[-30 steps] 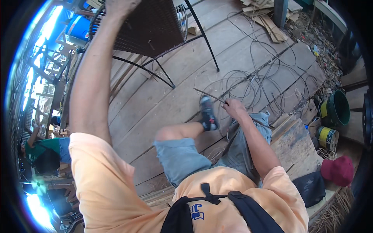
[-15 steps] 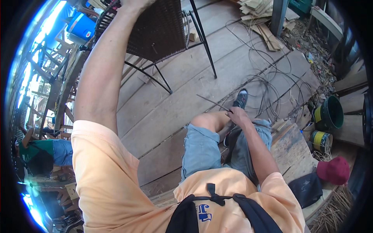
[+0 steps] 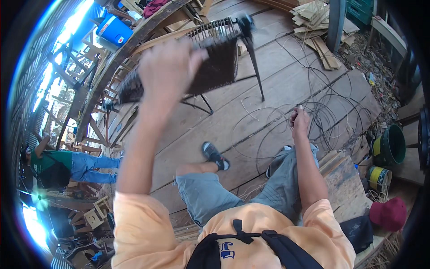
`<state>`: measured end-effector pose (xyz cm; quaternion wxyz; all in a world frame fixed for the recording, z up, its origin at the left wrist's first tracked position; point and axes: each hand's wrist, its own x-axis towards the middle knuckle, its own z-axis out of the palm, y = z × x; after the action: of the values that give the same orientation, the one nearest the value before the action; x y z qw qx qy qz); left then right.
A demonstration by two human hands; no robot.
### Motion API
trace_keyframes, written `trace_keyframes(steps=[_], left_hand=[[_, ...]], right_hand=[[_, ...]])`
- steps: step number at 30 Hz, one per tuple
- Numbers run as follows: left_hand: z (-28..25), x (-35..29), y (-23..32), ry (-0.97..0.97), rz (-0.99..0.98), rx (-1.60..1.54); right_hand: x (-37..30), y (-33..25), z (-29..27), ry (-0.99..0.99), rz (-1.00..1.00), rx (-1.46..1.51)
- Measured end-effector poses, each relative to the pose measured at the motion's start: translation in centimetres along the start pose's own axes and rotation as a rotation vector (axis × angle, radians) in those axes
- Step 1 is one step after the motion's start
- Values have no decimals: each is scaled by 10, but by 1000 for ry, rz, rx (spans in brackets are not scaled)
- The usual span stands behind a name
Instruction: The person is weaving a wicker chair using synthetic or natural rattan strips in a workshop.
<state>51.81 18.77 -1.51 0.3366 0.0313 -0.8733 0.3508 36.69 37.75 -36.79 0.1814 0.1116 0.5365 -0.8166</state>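
Observation:
A dark woven chair [image 3: 219, 62] with thin black metal legs stands tilted on the plank floor ahead of me. My left hand [image 3: 168, 67], smeared by motion, is over its near side; whether it grips the chair cannot be made out. My right hand [image 3: 300, 123] is raised above my right knee, fingers closed together. What they hold, if anything, is too small to name. Beyond and around that hand, loose loops of thin dark strand [image 3: 316, 121] lie spread over the planks.
At the far right, thin wooden boards [image 3: 324, 54] are stacked by a grey post [image 3: 337, 27]. A green bucket [image 3: 391, 144], a smaller tub [image 3: 379, 178] and a maroon cap [image 3: 389, 214] are on my right. A blue cooler [image 3: 114, 30] and a person in green [image 3: 56, 168] are at left.
My left hand has come down and nearer from the chair's top, and the chair appears at a different angle. My right hand has moved forward; the thin rod in it no longer shows. My feet have shifted.

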Motion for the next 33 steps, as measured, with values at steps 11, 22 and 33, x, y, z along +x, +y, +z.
trace_keyframes(steps=[11,22,33], left_hand=[[-132,-152,117,-346,-194,-412],[-163,-203,132,-503,-208,-582],[-174,-259,87,-505,-145,-396]], right_hand=[[42,1,90,-392,15,-173],[108,66,77,-275,319,-579],[90,132,86,-353,791,-692]])
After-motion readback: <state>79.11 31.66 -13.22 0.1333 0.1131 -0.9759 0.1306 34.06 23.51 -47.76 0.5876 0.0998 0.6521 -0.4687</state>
